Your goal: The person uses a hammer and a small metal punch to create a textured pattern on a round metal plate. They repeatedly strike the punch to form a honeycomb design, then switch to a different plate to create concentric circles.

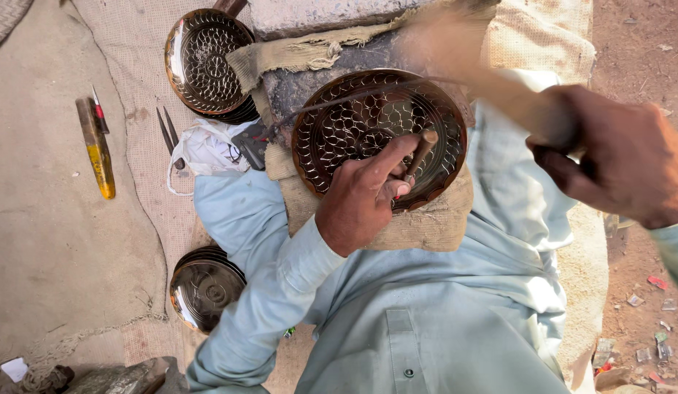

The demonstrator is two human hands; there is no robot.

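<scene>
Left hand [364,197] pins a punch [420,153] to the patterned dish [339,124]; right hand [616,157] grips something blurred, perhaps a hammer.

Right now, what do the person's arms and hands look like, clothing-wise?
Both hands are bare: no gloves, rings or watch visible. The left hand comes out of a long pale blue-grey sleeve with a plain buttonless cuff. The right hand shows only a sliver of matching cuff at the picture's edge.

One head-worn camera looked steeply down, close over the lap, the plate [379,138] and the ground.
</scene>
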